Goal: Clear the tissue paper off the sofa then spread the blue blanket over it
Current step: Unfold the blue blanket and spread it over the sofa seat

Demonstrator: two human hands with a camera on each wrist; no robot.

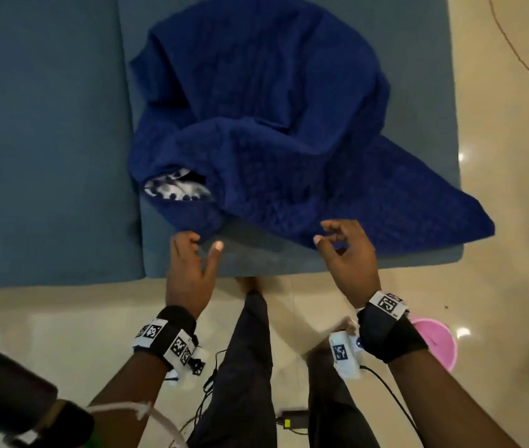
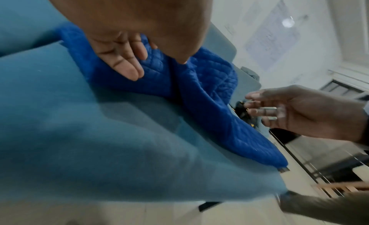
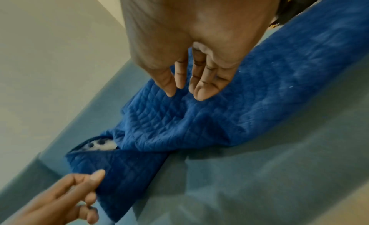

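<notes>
Sofa [image 1: 46,140] bears blue blanket [image 1: 272,124]; only head view shows pink tub [image 1: 440,341].

Both bare forearms reach forward toward twelve o'clock, each wrist wrapped in a black strap carrying white tags printed with black square codes. The left hand [image 1: 192,270], at about eleven o'clock, shows fingers bent at the tips and the thumb spread out toward two o'clock. The right hand [image 1: 348,253], at about one o'clock, has loosely curved fingers, thumb and forefinger apart.
</notes>
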